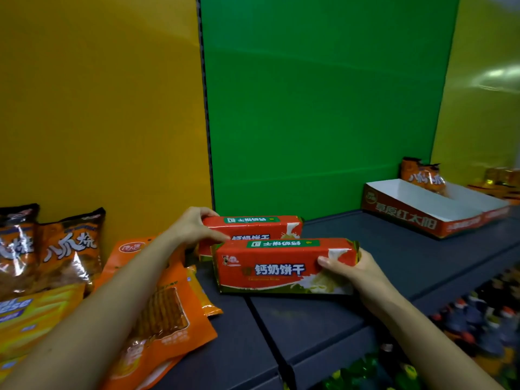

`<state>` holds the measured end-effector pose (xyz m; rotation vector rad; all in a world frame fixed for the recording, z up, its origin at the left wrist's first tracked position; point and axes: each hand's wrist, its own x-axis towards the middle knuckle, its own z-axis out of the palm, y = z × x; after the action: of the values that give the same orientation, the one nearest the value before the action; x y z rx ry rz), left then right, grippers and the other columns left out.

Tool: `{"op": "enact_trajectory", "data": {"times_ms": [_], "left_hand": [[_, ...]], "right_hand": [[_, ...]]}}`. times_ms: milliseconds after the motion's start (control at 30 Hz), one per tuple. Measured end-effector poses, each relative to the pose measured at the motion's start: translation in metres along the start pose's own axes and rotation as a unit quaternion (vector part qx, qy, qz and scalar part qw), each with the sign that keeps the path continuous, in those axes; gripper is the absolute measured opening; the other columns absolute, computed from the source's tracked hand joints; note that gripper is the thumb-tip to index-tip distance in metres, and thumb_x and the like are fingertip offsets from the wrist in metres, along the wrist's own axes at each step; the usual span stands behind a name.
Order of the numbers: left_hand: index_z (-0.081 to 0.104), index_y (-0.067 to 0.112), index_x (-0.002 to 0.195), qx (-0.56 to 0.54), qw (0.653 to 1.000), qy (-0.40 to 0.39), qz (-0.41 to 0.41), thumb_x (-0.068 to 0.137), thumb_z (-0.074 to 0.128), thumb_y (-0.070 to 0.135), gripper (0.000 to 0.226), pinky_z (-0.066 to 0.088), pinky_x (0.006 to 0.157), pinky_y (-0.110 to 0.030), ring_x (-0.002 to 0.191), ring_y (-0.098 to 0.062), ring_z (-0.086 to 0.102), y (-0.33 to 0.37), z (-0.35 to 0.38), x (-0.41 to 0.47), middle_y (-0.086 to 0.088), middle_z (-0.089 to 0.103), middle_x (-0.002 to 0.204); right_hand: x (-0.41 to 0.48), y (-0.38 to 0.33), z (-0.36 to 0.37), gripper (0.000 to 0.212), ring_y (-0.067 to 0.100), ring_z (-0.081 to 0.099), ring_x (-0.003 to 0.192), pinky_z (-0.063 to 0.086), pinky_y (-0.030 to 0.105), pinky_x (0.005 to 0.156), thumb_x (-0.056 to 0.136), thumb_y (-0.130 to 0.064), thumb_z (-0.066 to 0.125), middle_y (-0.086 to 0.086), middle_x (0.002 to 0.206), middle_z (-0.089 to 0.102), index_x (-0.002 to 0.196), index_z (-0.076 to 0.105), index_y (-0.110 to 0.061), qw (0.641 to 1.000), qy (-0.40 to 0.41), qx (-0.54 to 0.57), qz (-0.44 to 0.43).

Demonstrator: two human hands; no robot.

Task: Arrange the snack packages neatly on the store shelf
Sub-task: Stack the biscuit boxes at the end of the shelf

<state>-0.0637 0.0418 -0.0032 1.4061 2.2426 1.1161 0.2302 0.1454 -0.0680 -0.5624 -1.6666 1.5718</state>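
Holding the near biscuit pack (284, 267) by its right end, the right hand (354, 270) was clamped on it while the left hand (194, 228) gripped the far biscuit pack (253, 223). To my eye the near pack could swing and knock the far one crooked, or slide off the shelf (365, 266) edge.

The front red biscuit pack (284, 267), at centre frame, reads 钙奶饼干 in white on its face, and the same words upside down on the green strip along its top. The rear red pack (250, 225) just behind it carries the same upside-down green strip. At lower left, the dark orange snack bags (71, 249) read 八爪烧. At right, the open cardboard tray (405, 218) bears 草原红太阳 on its red side. Smaller print is too blurred to read.
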Motion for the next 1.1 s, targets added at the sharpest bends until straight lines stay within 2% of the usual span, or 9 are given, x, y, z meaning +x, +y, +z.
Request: {"op": "enact_trajectory", "data": {"times_ms": [167,233,367,500,667,733,833,1000,1100], "left_hand": [[0.058,0.009,0.114,-0.052,0.997,0.003,0.051,0.070,0.078,0.013,0.048,0.050,0.090,-0.038,0.106,-0.025,0.056,0.037,0.007,0.006,-0.015,0.058,0.117],[0.061,0.015,0.105,-0.090,0.994,-0.006,0.061,0.065,0.082,0.018,0.046,0.052,0.085,-0.035,0.101,-0.025,0.059,0.061,0.022,0.009,-0.009,0.062,0.107],[0.063,0.017,0.096,-0.141,0.984,-0.061,0.093,0.061,0.084,0.016,0.041,0.049,0.071,-0.025,0.091,-0.020,0.059,0.117,0.066,0.014,-0.001,0.063,0.093],[0.064,0.013,0.107,-0.134,0.977,-0.113,0.120,0.059,0.085,0.021,0.053,0.051,0.085,-0.034,0.098,-0.023,0.060,0.174,0.125,0.018,-0.007,0.063,0.105],[0.066,0.012,0.100,-0.156,0.963,-0.155,0.156,0.063,0.083,0.013,0.040,0.048,0.065,-0.024,0.087,-0.021,0.059,0.239,0.212,0.019,-0.010,0.064,0.100],[0.065,0.011,0.099,-0.164,0.958,-0.168,0.163,0.065,0.081,0.010,0.038,0.047,0.061,-0.022,0.080,-0.017,0.058,0.266,0.246,0.020,-0.010,0.063,0.097],[0.064,0.008,0.104,-0.171,0.956,-0.176,0.162,0.063,0.084,0.015,0.046,0.048,0.061,-0.025,0.079,-0.017,0.059,0.304,0.297,0.025,-0.011,0.064,0.100],[0.062,0.013,0.111,-0.172,0.956,-0.174,0.162,0.065,0.083,0.024,0.052,0.052,0.068,-0.030,0.094,-0.023,0.061,0.365,0.371,0.029,-0.007,0.061,0.110],[0.059,0.009,0.117,-0.186,0.953,-0.183,0.157,0.066,0.082,0.021,0.057,0.048,0.063,-0.024,0.091,-0.021,0.057,0.399,0.412,0.034,-0.006,0.057,0.108]], "right_hand": [[-0.028,-0.019,-0.026,0.083,0.027,0.073,0.081,0.060,0.032,0.065,0.030,-0.046,0.092,0.014,0.092,0.075,0.100,0.064,-0.011,0.996,0.077,0.011,-0.045],[-0.043,-0.029,-0.046,0.075,0.026,0.073,0.079,0.060,0.033,0.064,0.032,-0.043,0.092,0.014,0.090,0.075,0.095,0.067,-0.011,0.991,0.116,0.004,-0.065],[-0.077,-0.051,-0.091,0.082,0.024,0.074,0.079,0.058,0.027,0.060,0.027,-0.046,0.090,0.010,0.086,0.076,0.096,0.068,-0.008,0.980,0.175,-0.019,-0.095],[-0.112,-0.062,-0.146,0.086,0.019,0.073,0.073,0.058,0.026,0.059,0.023,-0.050,0.090,0.006,0.081,0.076,0.094,0.068,-0.008,0.965,0.240,-0.044,-0.100],[-0.146,-0.068,-0.233,0.087,0.019,0.072,0.068,0.059,0.030,0.057,0.016,-0.046,0.090,0.008,0.077,0.075,0.091,0.068,-0.008,0.948,0.303,-0.049,-0.087],[-0.159,-0.073,-0.270,0.089,0.020,0.072,0.068,0.059,0.029,0.055,0.013,-0.052,0.090,0.008,0.077,0.075,0.088,0.067,-0.010,0.944,0.315,-0.058,-0.084],[-0.174,-0.083,-0.327,0.091,0.021,0.073,0.070,0.058,0.026,0.054,0.012,-0.056,0.089,0.008,0.079,0.075,0.088,0.066,-0.013,0.939,0.323,-0.076,-0.086],[-0.193,-0.092,-0.416,0.092,0.018,0.073,0.068,0.056,0.023,0.052,0.009,-0.057,0.087,0.006,0.076,0.075,0.088,0.065,-0.014,0.930,0.345,-0.089,-0.088],[-0.196,-0.094,-0.467,0.094,0.018,0.073,0.068,0.056,0.022,0.052,0.009,-0.056,0.088,0.006,0.078,0.075,0.088,0.064,-0.013,0.927,0.353,-0.090,-0.088]]}}
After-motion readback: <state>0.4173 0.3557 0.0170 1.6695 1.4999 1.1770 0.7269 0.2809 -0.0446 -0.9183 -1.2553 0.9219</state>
